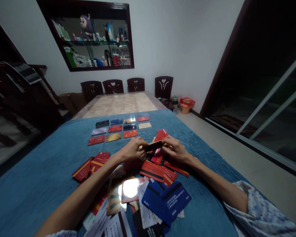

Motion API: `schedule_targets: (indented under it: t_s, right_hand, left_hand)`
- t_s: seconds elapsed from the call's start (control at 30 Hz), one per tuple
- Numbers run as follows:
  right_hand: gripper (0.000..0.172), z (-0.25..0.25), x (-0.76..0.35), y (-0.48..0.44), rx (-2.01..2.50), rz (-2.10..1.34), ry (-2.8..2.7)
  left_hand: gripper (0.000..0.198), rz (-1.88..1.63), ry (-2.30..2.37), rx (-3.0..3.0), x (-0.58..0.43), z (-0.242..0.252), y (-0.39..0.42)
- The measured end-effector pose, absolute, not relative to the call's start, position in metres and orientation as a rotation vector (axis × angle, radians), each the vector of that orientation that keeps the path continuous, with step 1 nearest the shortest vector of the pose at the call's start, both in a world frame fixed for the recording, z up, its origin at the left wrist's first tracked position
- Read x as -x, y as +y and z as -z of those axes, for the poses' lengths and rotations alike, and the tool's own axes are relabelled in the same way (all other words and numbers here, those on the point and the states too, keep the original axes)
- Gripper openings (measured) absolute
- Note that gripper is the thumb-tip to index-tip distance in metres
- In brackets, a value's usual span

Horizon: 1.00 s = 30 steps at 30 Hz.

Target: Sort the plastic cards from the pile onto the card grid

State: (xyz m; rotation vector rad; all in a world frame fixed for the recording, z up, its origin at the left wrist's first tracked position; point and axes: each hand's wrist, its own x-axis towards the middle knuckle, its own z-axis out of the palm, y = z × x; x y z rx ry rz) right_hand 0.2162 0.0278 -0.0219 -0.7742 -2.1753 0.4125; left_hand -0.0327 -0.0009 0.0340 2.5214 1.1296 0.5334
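Between my two hands a dark card (153, 146) is held by its ends, tilted over the loose pile. My left hand (134, 149) pinches its left end, fingers closed. At the other end my right hand (175, 149) grips it between thumb and fingers. Below lie scattered plastic cards, among them an orange-red card (152, 171), a blue card (176, 199) and a shiny card (132, 190) with a bright glare on it. Red cards (98, 162) lie left of my left forearm. Further off, several cards are laid in rows, including a gold card (113, 137).
A blue cloth (39, 174) covers the near part of the table, and the marble-like tabletop (128, 102) shows beyond it. Dark chairs (163, 86) stand along the far side. An orange bucket (185, 108) sits on the floor at right. A shelf niche (96, 41) is in the wall.
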Motion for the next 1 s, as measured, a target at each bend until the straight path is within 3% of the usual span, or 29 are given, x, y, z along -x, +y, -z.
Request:
schedule_targets:
  t_s: [0.3, 1.0]
  right_hand:
    - [0.011, 0.011, -0.208, 0.020, 0.737, -0.407, -2.035]
    - [0.013, 0.027, -0.194, 0.023, 0.706, -0.503, -2.068]
  left_hand:
    - [0.021, -0.548, 1.188, -2.645, 0.025, -0.030, -0.002]
    - [0.017, -0.890, 1.170, -2.189, 0.026, -0.024, 0.003]
